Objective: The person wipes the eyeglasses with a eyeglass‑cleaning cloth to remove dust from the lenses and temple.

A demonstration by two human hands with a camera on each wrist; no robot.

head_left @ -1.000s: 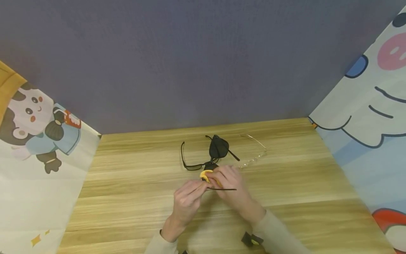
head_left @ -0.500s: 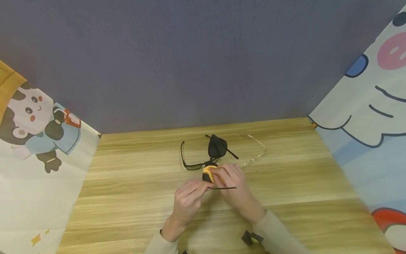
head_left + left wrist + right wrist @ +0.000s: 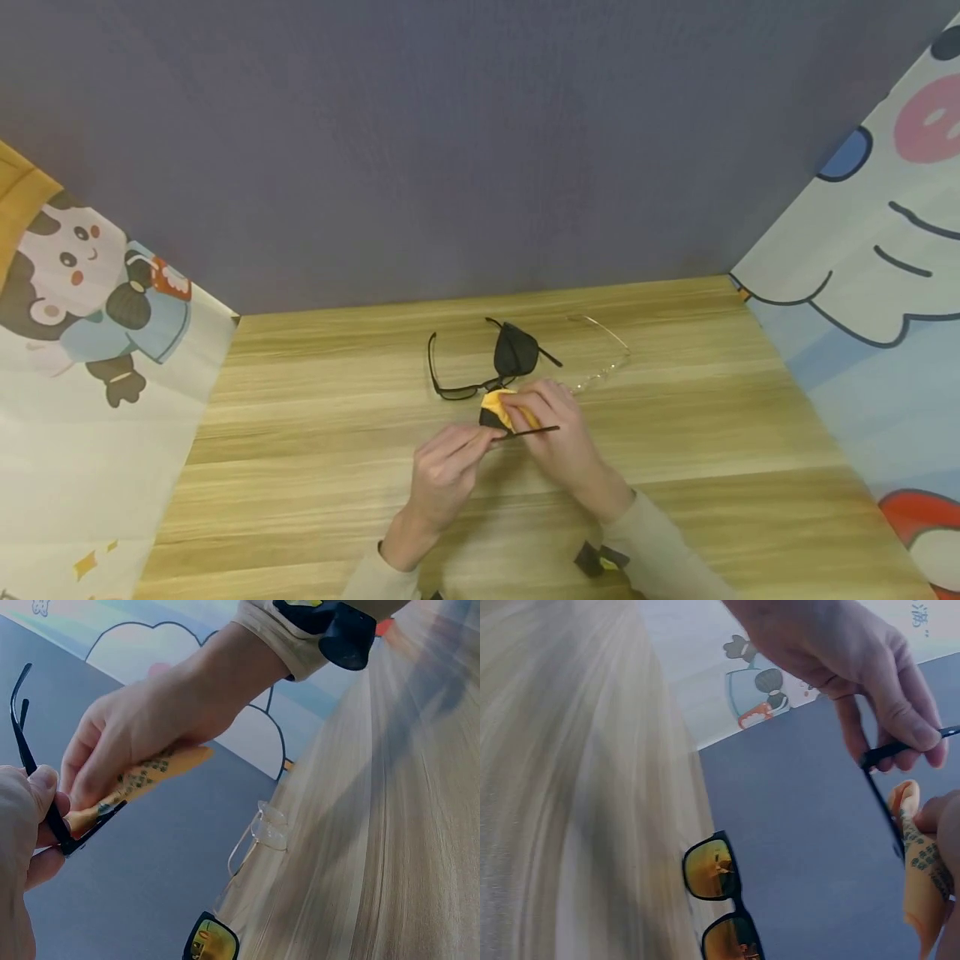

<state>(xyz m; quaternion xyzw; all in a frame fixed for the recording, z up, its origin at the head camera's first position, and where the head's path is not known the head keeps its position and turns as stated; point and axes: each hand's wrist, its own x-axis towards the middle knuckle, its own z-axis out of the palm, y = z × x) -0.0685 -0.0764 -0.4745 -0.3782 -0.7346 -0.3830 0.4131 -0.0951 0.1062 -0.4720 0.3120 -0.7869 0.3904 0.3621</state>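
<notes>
The left hand [image 3: 442, 477] pinches the frame of a pair of black glasses [image 3: 525, 431] between thumb and forefinger, its grip closed tight on the corner where the temple arm meets the front, as the left wrist view shows. The right hand [image 3: 558, 437] has its fingers curled round a yellow cloth [image 3: 497, 403] and presses it onto the held glasses just past the left grip. The cloth carries a dark printed pattern, seen in both wrist views, but it is too small and creased to tell whether it is writing. No brand mark can be made out on the held frame. Both grips hang above the desk [image 3: 315, 433], with the held glasses lifted off the wood. Just beyond the right grip lies a pair of black sunglasses [image 3: 480, 357] on the desk, its lenses showing an orange mirror tint in the right wrist view. Further out and to the right of that grip lies a thin clear-rimmed pair of glasses [image 3: 600, 358], close beside the sunglasses. Past these things the desk ends at a grey back wall [image 3: 450, 150]. To the left of the grips bare wood runs to a side panel printed with a cartoon figure [image 3: 90, 300]. To the right, bare wood runs to a panel with a cartoon pig face [image 3: 885, 250].
</notes>
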